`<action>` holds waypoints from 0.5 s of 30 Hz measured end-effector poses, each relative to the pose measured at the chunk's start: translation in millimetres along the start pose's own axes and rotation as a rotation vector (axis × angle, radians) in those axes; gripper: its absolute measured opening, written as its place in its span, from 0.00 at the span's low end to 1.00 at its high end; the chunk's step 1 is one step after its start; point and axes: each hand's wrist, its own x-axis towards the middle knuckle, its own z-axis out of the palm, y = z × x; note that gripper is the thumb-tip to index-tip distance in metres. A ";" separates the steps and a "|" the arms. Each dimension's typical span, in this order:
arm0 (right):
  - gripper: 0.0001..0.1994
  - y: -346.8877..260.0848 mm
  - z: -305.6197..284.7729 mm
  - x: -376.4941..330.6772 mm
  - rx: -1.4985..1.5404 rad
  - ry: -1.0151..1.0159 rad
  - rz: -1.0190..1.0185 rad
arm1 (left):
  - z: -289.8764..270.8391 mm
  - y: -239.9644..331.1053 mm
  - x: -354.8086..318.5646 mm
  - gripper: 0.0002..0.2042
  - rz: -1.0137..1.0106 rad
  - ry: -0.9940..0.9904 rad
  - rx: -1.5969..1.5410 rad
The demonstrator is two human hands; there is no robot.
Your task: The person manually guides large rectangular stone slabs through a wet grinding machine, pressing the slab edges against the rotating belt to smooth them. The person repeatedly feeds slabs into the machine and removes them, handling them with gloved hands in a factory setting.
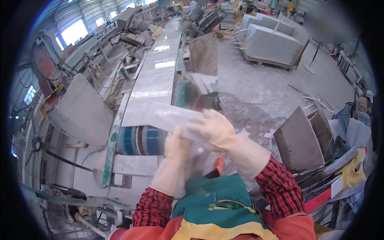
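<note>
My left hand [178,145] and my right hand [216,129] both wear long cream rubber gloves. Between them they grip a pale, flat slab piece [166,113], tilted and smeared by motion. The left hand is closed at its near edge, while the right fingers wrap over its right side. The piece is over the near end of a long conveyor line [151,82] covered with shiny pale slabs. Just left of my left hand, blue rollers [140,141] show in a gap of the conveyor. Whether the piece touches the conveyor is too blurred to tell.
Stacked white slabs [272,43] stand on a pallet at the far right. Brown-grey panels [299,138] lean near on the right, beside a cluttered rack. A green-edged rail [113,138] runs along the conveyor's left side. A fan [37,143] is farther left.
</note>
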 end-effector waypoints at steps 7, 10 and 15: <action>0.35 34.9 42.2 -23.4 0.068 0.080 0.109 | -156.2 90.0 48.1 0.16 0.138 0.494 0.053; 0.36 83.9 38.6 -124.4 0.071 0.004 0.426 | -177.8 102.9 63.8 0.17 0.157 0.616 0.033; 0.30 107.7 15.4 -340.9 -0.012 0.147 0.946 | -202.0 100.7 79.4 0.20 0.172 0.641 0.059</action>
